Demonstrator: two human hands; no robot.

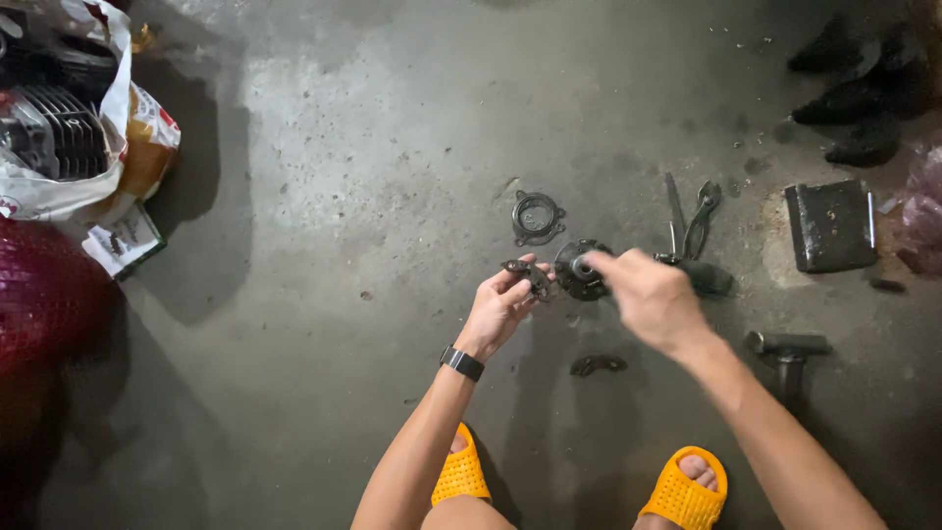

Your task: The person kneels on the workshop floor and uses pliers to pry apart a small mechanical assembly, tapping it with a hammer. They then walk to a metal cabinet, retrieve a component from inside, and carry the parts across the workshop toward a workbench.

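My left hand [502,306], with a dark watch on its wrist, pinches a small dark metal piece [525,272] between its fingertips. My right hand [648,294] is blurred and grips a dark round metal part [577,275] just to the right of that piece. Both hands hover over the stained concrete floor [343,177]. A round metal ring plate [537,217] lies on the floor just beyond the hands. A small curved dark piece [598,365] lies on the floor below my right hand.
Pliers [692,221] lie right of the hands, then a dark metal block [831,226] and a hammer [788,348]. A finned engine part [54,132] sits in a white bag at the far left beside a red object [44,294]. My yellow slippers [684,491] show at the bottom.
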